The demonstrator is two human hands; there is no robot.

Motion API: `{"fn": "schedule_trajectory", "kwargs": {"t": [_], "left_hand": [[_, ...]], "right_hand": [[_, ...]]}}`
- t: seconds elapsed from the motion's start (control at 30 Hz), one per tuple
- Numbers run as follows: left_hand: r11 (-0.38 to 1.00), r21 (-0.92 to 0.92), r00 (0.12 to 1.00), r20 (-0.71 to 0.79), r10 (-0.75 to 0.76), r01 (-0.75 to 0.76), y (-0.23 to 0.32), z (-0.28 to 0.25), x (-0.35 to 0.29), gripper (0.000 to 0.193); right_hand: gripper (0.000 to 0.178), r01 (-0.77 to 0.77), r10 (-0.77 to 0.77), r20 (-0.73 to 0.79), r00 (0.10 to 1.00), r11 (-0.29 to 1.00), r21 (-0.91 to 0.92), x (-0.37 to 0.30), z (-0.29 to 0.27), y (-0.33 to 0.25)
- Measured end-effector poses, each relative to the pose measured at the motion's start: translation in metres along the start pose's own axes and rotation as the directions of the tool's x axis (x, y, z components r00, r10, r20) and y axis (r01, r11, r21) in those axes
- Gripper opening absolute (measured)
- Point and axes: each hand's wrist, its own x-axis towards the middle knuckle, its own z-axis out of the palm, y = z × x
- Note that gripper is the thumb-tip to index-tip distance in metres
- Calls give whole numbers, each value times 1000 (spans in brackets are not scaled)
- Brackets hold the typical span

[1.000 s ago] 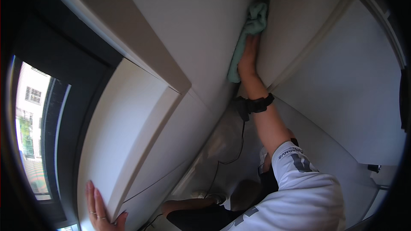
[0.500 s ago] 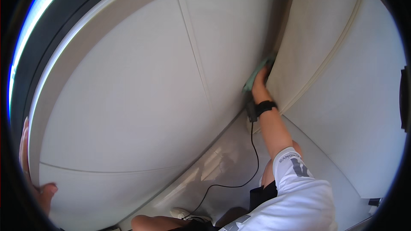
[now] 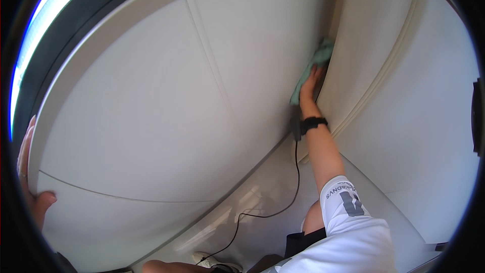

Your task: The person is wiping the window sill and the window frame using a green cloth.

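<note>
My right hand (image 3: 310, 86) reaches far into the narrow corner between the white wall (image 3: 151, 101) and a cream upright panel (image 3: 376, 25). A crumpled green cloth (image 3: 303, 82) lies under its palm and fingers, pressed to the wall. Part of the cloth sticks out beyond the fingertips. A black band with a small dark box (image 3: 296, 127) is strapped round the right wrist. At the left edge of the view, my left hand (image 3: 31, 182) grips the pale window ledge (image 3: 55, 78), fingers along its top and thumb on the wall side.
A dark window frame (image 3: 93, 7) runs above the ledge. From the wrist box a black cable (image 3: 297, 182) loops down over the grey floor (image 3: 262, 197) to near my shoe (image 3: 204, 259). A large white panel (image 3: 419, 126) stands on the right.
My right hand has moved slightly upward along the corner with the green cloth, and more of the cloth shows. The view has shifted a little; my left hand stays on the ledge.
</note>
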Motion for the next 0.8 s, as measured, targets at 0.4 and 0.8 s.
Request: {"fn": "schedule_trajectory", "kwargs": {"t": [0.4, 0.8], "left_hand": [[961, 59, 942, -190, 276, -269, 1, 2, 12, 80], [905, 424, 836, -508, 207, 33, -136, 104, -66, 51]], "right_hand": [[65, 793, -806, 151, 572, 591, 148, -117, 86, -338], [61, 20, -13, 234, 972, 999, -27, -2, 32, -133]]}}
